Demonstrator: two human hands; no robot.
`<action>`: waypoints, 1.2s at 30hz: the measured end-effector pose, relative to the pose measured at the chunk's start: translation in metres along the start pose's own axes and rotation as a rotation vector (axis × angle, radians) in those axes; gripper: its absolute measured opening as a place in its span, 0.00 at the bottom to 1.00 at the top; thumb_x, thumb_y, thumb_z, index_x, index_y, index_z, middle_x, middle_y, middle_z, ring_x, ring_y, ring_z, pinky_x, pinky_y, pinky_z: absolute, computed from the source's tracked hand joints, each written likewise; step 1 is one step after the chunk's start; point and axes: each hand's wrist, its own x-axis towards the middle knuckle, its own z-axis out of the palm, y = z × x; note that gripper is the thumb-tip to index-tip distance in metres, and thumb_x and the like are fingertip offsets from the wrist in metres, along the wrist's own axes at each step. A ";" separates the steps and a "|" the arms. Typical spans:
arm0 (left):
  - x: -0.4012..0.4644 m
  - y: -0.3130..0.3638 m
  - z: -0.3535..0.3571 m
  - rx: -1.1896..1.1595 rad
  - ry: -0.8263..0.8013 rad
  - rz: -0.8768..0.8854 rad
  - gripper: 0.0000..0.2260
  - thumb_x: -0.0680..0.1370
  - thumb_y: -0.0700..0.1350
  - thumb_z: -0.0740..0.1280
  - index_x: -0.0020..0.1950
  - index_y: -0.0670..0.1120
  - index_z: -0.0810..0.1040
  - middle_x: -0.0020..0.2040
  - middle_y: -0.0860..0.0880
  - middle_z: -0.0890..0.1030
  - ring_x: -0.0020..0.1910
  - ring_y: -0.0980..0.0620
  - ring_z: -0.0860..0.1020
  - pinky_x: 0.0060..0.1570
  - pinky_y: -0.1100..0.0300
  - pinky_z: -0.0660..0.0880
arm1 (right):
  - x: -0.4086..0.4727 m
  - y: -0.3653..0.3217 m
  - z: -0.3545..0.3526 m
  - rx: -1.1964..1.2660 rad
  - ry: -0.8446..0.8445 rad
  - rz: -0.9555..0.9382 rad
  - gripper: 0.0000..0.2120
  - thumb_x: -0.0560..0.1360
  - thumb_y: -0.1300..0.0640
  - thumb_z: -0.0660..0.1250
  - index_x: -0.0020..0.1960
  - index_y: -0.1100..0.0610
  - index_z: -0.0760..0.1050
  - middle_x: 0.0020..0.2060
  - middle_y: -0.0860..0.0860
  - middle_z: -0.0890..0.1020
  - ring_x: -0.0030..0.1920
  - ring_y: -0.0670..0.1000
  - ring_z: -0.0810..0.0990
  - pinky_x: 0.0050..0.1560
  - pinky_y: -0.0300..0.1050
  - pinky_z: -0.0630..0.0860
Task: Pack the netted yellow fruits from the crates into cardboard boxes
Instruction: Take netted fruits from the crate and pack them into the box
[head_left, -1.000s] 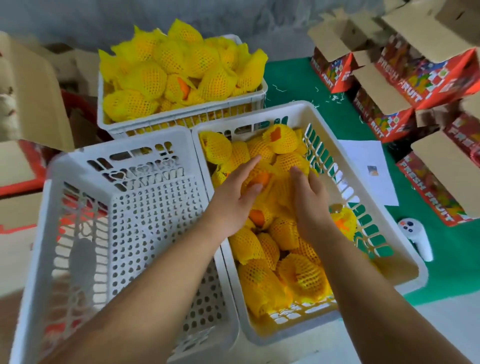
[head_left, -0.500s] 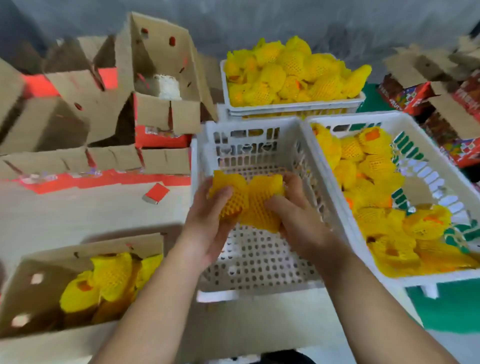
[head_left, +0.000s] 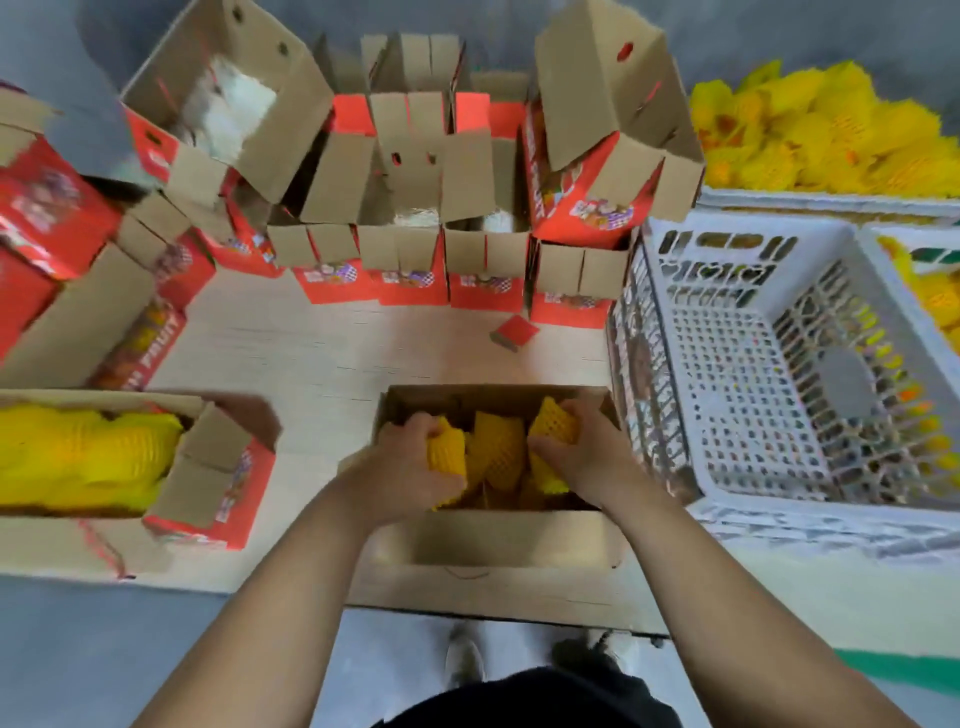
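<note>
Fingers (head_left: 441, 434) of the left hand (head_left: 410, 467) and right hand (head_left: 576, 457) each clench a netted fruit (head_left: 556, 423) low inside the open cardboard box (head_left: 498, 535) at lower centre, probably to seat them snugly, on a pale wooden worktop (head_left: 337, 353) crowded with red boxes (head_left: 582, 192) and white crates (head_left: 753, 364).

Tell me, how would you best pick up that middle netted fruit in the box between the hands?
Probably from above, fingers round its upper half. The middle fruit stands roughly upright in the box, with the left hand and right hand each gripping a neighbouring fruit beside it. Only its top is free, and the foam net should give grip.
</note>
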 end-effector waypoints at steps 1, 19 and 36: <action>0.002 -0.003 0.001 0.130 -0.049 -0.016 0.37 0.72 0.62 0.73 0.77 0.57 0.61 0.68 0.46 0.68 0.62 0.45 0.74 0.63 0.49 0.75 | 0.002 0.001 0.006 -0.078 -0.026 0.051 0.25 0.76 0.49 0.73 0.70 0.52 0.70 0.58 0.53 0.80 0.57 0.55 0.79 0.51 0.47 0.74; 0.058 0.005 0.021 0.697 -0.105 0.293 0.31 0.79 0.71 0.57 0.75 0.56 0.73 0.80 0.48 0.57 0.76 0.38 0.53 0.75 0.40 0.50 | 0.009 -0.007 0.043 -0.688 0.004 -0.020 0.37 0.73 0.34 0.69 0.69 0.53 0.58 0.66 0.55 0.63 0.68 0.62 0.65 0.65 0.57 0.69; 0.059 0.008 0.029 0.807 0.152 0.167 0.28 0.78 0.64 0.68 0.71 0.48 0.71 0.68 0.44 0.77 0.68 0.40 0.74 0.69 0.45 0.67 | 0.024 -0.005 0.055 -0.758 -0.063 0.019 0.28 0.81 0.34 0.55 0.75 0.50 0.65 0.70 0.56 0.68 0.71 0.61 0.64 0.71 0.58 0.63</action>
